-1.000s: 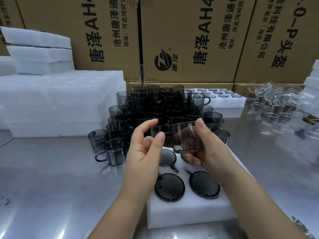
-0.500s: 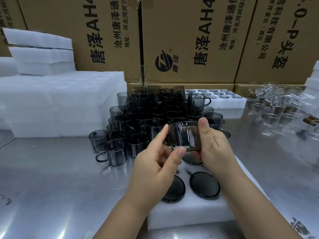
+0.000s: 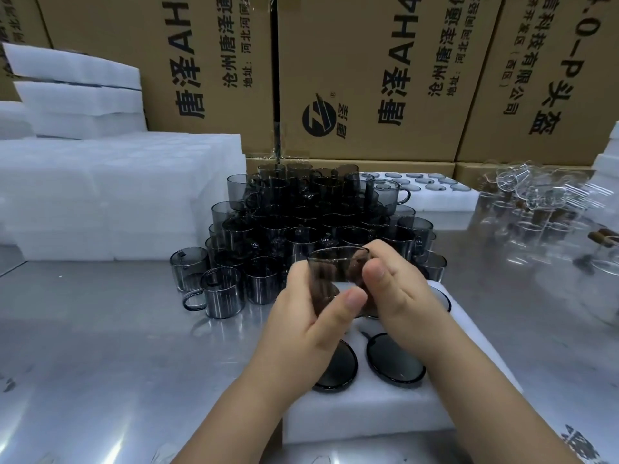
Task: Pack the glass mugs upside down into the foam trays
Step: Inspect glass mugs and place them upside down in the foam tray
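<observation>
Currently both grips, left hand (image 3: 311,316) and right hand (image 3: 398,296), pinch one glass mug (image 3: 335,266), held above the foam tray (image 3: 368,416). Step in hand: orienting the mug. The next move likely calls for turning it mouth down, then lowering it into a free pocket beside the seated mugs (image 3: 395,363).

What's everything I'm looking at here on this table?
held mug: one, smoky grey, between both hands over the near foam tray.
mug pile: many, smoky grey, stacked mid-table.
packed mugs: several dark bases, upside down in near foam tray.
near foam tray: one, white, front.
far foam tray: one, white, filled, behind mug pile.
foam stack: white, left.
clear glassware: several, right.
cardboard boxes: brown, back.
table: silver metal.
left hand: holds held mug.
right hand: holds held mug.
</observation>
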